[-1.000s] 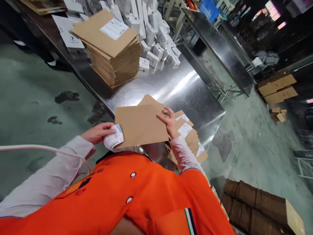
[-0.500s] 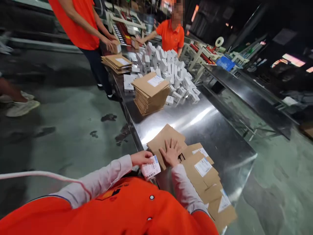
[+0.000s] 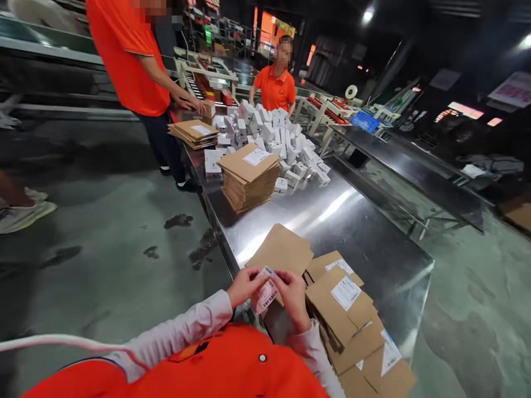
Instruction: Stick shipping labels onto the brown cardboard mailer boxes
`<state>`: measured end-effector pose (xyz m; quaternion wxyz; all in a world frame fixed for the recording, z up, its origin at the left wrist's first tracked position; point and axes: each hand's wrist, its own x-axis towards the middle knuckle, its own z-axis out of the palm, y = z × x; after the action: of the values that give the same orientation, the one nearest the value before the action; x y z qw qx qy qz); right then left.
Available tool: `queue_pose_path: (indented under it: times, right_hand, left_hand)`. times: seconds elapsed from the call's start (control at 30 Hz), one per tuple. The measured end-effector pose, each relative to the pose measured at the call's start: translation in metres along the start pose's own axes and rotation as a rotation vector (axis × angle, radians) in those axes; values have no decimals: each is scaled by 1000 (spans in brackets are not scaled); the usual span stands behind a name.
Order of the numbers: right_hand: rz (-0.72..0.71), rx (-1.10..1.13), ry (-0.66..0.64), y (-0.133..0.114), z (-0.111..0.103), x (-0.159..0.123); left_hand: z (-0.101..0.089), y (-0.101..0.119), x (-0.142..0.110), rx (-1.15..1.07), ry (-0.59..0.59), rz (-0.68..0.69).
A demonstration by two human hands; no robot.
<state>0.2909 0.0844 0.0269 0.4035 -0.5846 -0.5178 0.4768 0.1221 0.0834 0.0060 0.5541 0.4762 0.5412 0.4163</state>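
Between my hands is a printed shipping label with barcodes and a blue strip at its top. My left hand pinches its left side, while my right hand has its thumb and fingers at the upper right corner. Just beyond them, unlabelled flat cardboard mailers lie on the metal table. To the right, several overlapping cardboard mailers spread toward the near end, with white labels stuck on them.
A tall stack of cardboard mailers stands farther up the metal table, before a heap of small white boxes. A co-worker at the left handles a brown box. Another person stands behind the heap.
My right hand has lifted off the cardboard mailers and come to the label, which both hands now hold. The co-worker behind the heap has drawn an arm back. The view has tilted up slightly.
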Motion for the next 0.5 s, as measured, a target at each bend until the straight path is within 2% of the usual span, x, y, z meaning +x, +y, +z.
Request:
queue_pose_path:
  times: [0.2, 0.27, 0.3, 0.37, 0.5]
  right_hand:
    - [44, 29, 151, -2, -11, -9]
    - [63, -15, 174, -6, -13, -13]
    - [69, -57, 184, -8, -13, -12]
    - [75, -147, 188, -7, -15, -4]
    - [124, -290, 175, 6, -27, 44]
  left_hand:
    - [12, 0, 4, 46, -16, -50]
    - [11, 2, 3, 19, -74, -106]
    - [8, 1, 3, -15, -146, -150]
    - [3, -4, 5, -66, -302, -264]
    - [-8, -21, 10, -98, -410, -415]
